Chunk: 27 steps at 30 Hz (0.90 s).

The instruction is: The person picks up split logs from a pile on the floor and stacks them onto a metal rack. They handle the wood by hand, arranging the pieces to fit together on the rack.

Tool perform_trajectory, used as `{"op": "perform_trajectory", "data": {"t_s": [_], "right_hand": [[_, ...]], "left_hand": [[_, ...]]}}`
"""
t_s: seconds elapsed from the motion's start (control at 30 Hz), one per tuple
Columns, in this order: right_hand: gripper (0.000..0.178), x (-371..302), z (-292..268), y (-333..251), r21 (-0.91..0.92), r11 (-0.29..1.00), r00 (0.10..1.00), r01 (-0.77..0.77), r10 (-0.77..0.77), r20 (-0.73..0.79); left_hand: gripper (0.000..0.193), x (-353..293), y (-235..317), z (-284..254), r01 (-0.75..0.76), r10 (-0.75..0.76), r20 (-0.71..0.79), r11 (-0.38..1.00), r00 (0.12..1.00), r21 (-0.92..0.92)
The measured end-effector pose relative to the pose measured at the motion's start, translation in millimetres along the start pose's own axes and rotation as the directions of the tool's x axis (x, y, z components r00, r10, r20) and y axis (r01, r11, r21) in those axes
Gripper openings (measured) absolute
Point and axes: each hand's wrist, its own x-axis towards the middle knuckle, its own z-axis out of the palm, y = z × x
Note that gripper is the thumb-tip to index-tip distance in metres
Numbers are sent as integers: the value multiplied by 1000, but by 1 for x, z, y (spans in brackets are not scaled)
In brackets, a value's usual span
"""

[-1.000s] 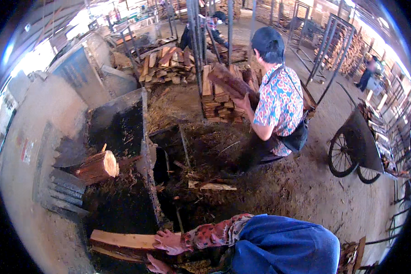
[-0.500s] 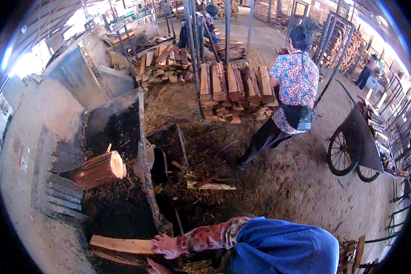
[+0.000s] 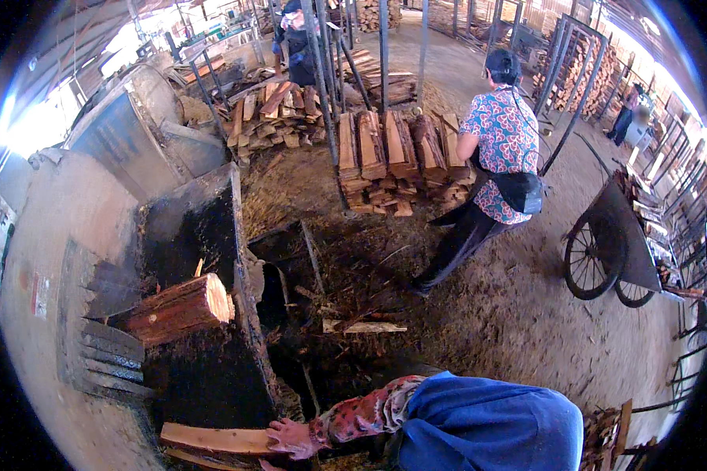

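At the lower edge, my right hand (image 3: 292,438) rests on the right end of a split wood billet (image 3: 212,439), its fingers curled over the top. A patterned red sleeve covers that forearm, below blue cloth at the elbow. Only a sliver of my left hand (image 3: 270,465) shows at the bottom, beside the same end; its fingers are hidden. A second strip of split wood (image 3: 204,461) lies just below the billet. Farther up on the dark metal bed (image 3: 188,377), a round log (image 3: 177,310) lies on its side against a ridged metal block (image 3: 114,357).
A raised metal rail (image 3: 247,306) borders the bed. Beyond it, bark litters the ground around a loose wood strip (image 3: 365,326). A co-worker in a patterned shirt (image 3: 499,129) stands by stacked firewood (image 3: 401,145). Another person (image 3: 297,47) is farther back. A wheeled cart (image 3: 617,235) stands right.
The log has shifted right along the bed. My right hand and the billet sit slightly lower and farther right. The co-worker at the stack has changed stance, and the person behind is more upright.
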Motion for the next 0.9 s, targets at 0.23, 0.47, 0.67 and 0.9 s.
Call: {"op": "perform_trajectory", "data": {"t_s": [0.23,0.47,0.67,0.9], "right_hand": [[62,2,7,-2,22,998,998,-52,52,-23],[61,-5,-6,-13,-96,995,999,26,-28,-19],[58,-7,23,9,-173,984,986,28,-56,-155],[62,-8,-24,-26,-163,986,996,-24,37,79]], "left_hand": [[38,-1,6,8,48,-48,17,999,999,-2],[43,8,3,5,121,-118,54,991,992,-54],[48,2,9,8,160,-150,106,982,983,-98],[54,0,15,-5,248,-243,65,965,968,-80]]}}
